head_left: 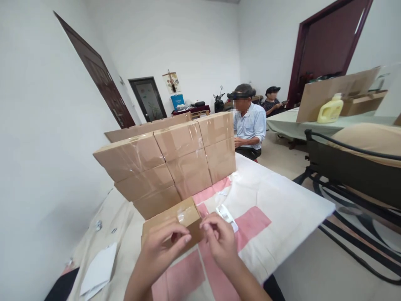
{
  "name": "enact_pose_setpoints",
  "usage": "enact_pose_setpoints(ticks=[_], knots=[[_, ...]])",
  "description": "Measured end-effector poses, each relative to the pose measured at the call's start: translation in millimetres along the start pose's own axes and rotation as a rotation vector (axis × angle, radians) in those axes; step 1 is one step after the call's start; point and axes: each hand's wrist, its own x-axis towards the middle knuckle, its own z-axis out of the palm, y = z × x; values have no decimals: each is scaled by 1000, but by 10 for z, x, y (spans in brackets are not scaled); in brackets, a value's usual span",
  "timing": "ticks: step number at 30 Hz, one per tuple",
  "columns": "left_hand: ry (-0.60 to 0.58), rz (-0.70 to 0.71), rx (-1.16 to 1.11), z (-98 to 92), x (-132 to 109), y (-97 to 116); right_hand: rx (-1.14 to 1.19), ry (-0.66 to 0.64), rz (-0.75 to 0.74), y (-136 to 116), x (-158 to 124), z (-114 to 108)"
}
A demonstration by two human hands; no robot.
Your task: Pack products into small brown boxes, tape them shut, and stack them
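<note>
My left hand (164, 242) is over the near side of a cardboard box (184, 211), its fingers curved and the thumb slightly apart from them; nothing shows in it. To its right, my right hand (219, 240) has its fingers curled with thumb and forefinger close together. Whether something small is between them I cannot make out. The box lies taped on the table, in front of a stacked wall of taped cardboard boxes (184, 154). Just beyond my right hand lies a small white object (227, 217), partly covered by that hand.
A pink-and-white cloth (278, 209) covers the table. Folded white paper (98, 269) lies at the left. A person in a light shirt (250, 123) sits past the boxes; another sits farther back. At right stand a dark-framed chair (354, 163) and a table with a yellow jug (330, 109).
</note>
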Motion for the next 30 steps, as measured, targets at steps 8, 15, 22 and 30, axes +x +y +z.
enact_pose_setpoints(ticks=[8,15,22,30], knots=[[107,-273,206,-13,134,-749,-91,140,230,787,294,-55],[-1,-504,329,187,211,-1425,-256,135,238,1501,24,202],[-98,-579,409,217,202,-1488,-362,126,224,1546,84,165],[-107,-616,432,216,208,-1499,-274,75,296,1472,176,132]])
